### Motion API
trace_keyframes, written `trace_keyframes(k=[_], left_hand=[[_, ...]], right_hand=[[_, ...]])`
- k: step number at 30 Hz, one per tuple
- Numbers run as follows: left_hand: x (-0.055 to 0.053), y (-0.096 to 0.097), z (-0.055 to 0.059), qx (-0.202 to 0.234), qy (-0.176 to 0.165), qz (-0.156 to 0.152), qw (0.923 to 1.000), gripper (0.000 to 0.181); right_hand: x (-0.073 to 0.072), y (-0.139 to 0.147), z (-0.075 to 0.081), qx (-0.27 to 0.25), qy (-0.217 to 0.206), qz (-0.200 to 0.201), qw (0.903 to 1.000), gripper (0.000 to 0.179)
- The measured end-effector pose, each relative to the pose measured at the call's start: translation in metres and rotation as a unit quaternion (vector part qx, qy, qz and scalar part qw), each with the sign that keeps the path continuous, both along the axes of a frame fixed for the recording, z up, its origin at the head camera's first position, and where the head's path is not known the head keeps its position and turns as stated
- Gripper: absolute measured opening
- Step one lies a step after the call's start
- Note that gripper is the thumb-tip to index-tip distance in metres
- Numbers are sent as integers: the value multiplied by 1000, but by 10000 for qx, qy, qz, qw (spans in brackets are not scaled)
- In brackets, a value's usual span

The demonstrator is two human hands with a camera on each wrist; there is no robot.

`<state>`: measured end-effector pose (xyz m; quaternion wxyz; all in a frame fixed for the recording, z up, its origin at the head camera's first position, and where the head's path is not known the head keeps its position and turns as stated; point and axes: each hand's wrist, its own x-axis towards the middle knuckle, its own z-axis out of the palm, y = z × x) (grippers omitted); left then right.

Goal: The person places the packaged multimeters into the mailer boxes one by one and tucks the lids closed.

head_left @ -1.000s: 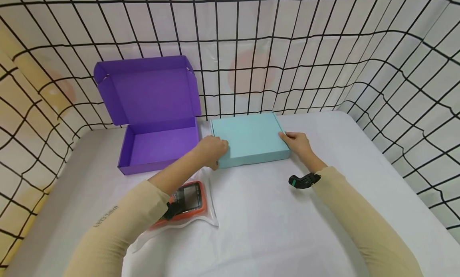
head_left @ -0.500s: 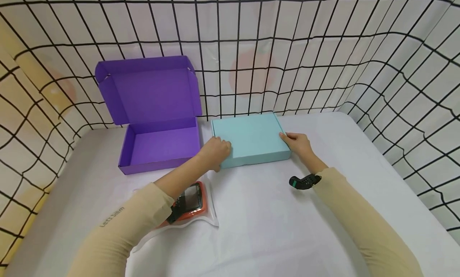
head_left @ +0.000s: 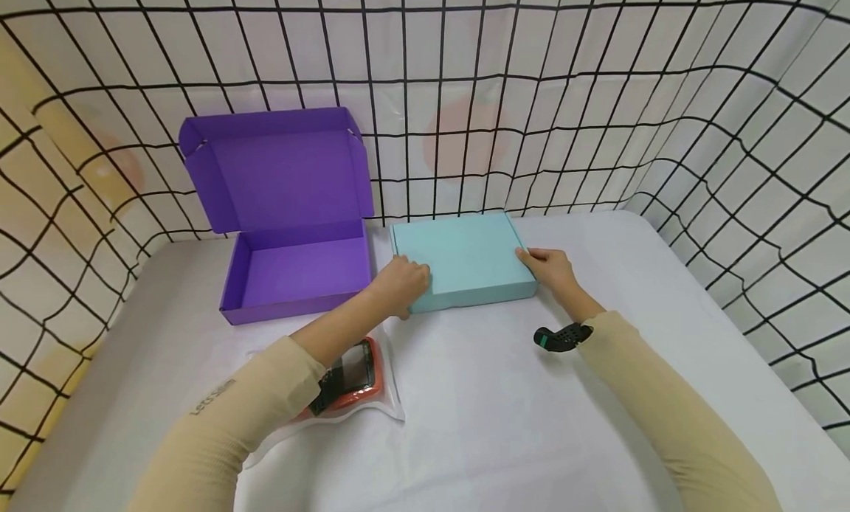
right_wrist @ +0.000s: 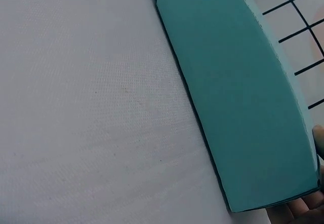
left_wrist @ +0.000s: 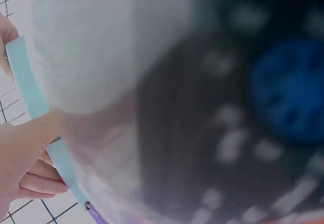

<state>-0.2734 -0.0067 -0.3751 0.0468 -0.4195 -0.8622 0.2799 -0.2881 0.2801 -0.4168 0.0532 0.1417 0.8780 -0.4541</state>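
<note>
A light-blue cardboard box with its lid down lies on the white-covered table near the back netting. My left hand grips its front left corner. In the left wrist view, the thumb of that hand lies on one side of the box edge and the fingers on the other. My right hand holds the right side, thumb at the top edge; the right wrist view shows its fingertips at the box's end, partly cut off.
An open purple box stands left, lid raised against the black netting. Under my left forearm, a clear plastic bag holds an orange-cased device with a screen. Up close, the left wrist view shows a blurred blue dial.
My left hand has shifted slightly right along the box's front left corner, its forearm moving with it. My right hand keeps its hold, and the boxes stay in place.
</note>
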Motion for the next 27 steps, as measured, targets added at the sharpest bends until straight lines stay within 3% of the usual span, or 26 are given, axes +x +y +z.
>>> trace_keyframes(k=[12, 19, 27], left_hand=[[-2, 2, 7, -142, -202, 16, 9997, 54], [-5, 0, 4, 450, -402, -40, 9982, 54], [-6, 3, 11, 256, -586, 303, 9975, 51]], right_hand=[[1, -1, 0, -48, -63, -8, 10000, 71], [1, 2, 0, -42, -35, -14, 10000, 70], [0, 1, 0, -193, -86, 7, 9998, 69]])
